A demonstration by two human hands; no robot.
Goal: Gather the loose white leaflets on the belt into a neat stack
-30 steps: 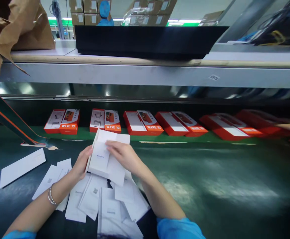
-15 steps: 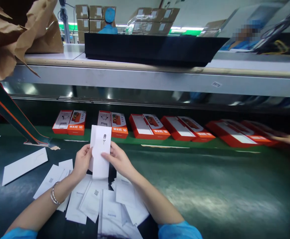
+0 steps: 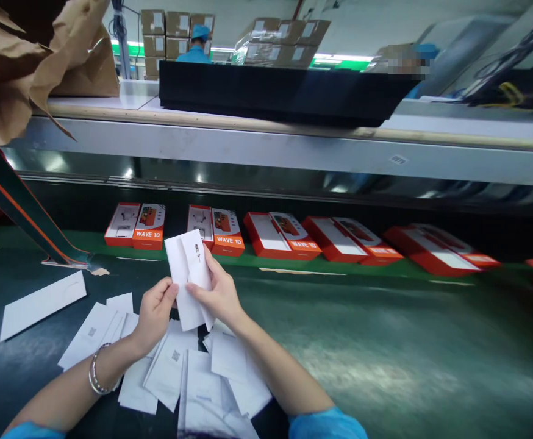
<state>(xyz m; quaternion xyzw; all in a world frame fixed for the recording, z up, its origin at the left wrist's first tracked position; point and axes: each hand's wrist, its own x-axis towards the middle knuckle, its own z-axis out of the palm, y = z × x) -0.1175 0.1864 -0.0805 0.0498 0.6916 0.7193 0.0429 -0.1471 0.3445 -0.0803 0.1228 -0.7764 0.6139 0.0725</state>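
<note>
Two hands, one leaflet, five orange boxes

A factory packing line: green conveyor belt, orange WAVE 10 boxes (phones, probably), stacked cartons beyond

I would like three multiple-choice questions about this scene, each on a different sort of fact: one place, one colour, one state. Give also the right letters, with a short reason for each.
1. On which wrist is the silver bracelet?
A) right
B) left
C) neither

2. What colour is the sleeve cuff?
A) green
B) white
C) blue

3. What is the state of the white paper leaflet?
A) held up in both hands
B) lying flat on the belt
C) inside a box

Answers:
1. B, it circles the wrist behind the left hand.
2. C, the cuffs at the bottom edge show blue.
3. A, the left hand and right hand both hold it above the belt.
</note>
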